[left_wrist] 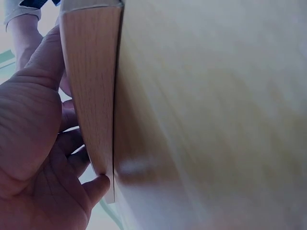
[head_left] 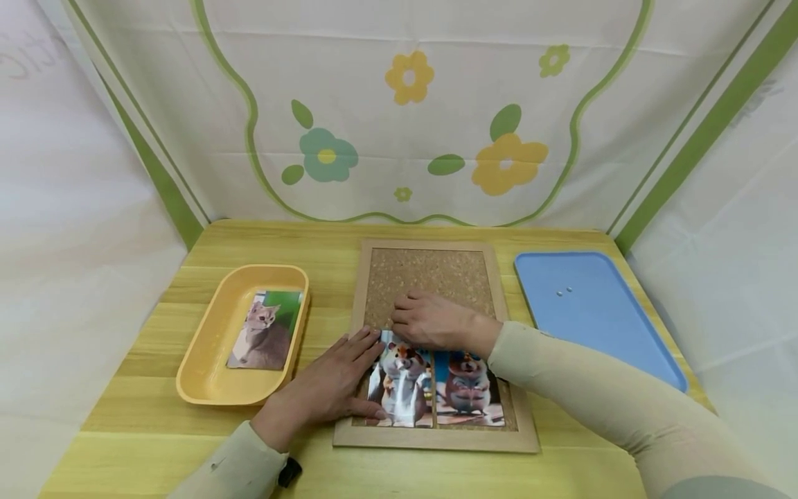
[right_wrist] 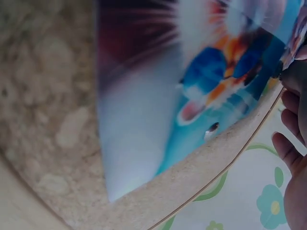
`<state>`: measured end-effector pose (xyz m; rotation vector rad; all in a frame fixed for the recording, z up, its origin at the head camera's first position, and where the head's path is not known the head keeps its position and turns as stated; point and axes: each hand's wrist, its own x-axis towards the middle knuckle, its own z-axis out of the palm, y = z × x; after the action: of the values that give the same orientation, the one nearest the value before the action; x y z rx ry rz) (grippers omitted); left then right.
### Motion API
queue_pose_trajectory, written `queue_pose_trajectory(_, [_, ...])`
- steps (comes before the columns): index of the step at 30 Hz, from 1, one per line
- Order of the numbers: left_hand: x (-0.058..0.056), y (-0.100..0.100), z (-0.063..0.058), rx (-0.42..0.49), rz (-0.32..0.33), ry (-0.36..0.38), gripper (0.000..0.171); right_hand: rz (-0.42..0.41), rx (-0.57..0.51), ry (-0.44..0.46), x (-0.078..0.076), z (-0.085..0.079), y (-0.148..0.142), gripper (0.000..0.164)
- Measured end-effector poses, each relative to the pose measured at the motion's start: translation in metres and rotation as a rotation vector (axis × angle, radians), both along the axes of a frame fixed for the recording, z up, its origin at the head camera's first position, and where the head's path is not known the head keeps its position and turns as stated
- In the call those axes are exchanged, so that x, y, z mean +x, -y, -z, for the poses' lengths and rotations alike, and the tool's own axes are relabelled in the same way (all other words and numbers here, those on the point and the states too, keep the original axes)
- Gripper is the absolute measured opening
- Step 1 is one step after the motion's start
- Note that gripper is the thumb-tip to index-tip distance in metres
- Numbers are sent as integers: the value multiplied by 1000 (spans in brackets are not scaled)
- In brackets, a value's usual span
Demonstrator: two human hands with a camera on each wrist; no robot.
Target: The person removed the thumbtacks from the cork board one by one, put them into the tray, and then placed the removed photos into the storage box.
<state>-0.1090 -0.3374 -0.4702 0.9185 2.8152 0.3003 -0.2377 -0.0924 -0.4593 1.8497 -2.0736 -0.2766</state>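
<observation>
Two glossy hamster pictures lie side by side on the lower half of a wood-framed cork board (head_left: 430, 274). My left hand (head_left: 330, 378) rests along the left edge of the left hamster picture (head_left: 405, 391), fingers stretched out. In the left wrist view its fingers (left_wrist: 96, 189) touch the side of the board's frame (left_wrist: 93, 86). At that picture's top edge is my right hand (head_left: 436, 322), fingers bent; whatever lies under its fingertips is hidden. The right hamster picture (head_left: 470, 391), showing blue sunglasses, bears a silver thumbtack (right_wrist: 211, 130) near its top edge.
On the left stands a yellow tray (head_left: 206, 346) holding a cat picture (head_left: 264, 329). A blue tray (head_left: 607, 319) lies at the right with two small silver tacks (head_left: 560, 294) in it. Behind the table (head_left: 330, 246) hangs a flowered curtain (head_left: 374, 152).
</observation>
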Motion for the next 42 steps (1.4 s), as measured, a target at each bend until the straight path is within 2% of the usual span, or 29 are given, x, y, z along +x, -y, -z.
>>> queue_pose_trajectory(8, [-1, -2, 0, 6, 9, -1, 108, 38, -52, 98, -2, 4, -5, 17])
queue_pose_trajectory(11, [-1, -2, 0, 3, 12, -9, 108, 39, -59, 107, -3, 4, -5, 15])
queue_pose_trajectory(30, [0, -2, 0, 18, 6, 7, 108, 34, -11, 64, -5, 3, -1, 18])
queue_pose_trajectory(42, [0, -1, 0, 20, -3, 21, 107, 0, -5, 28, -5, 4, -1, 20])
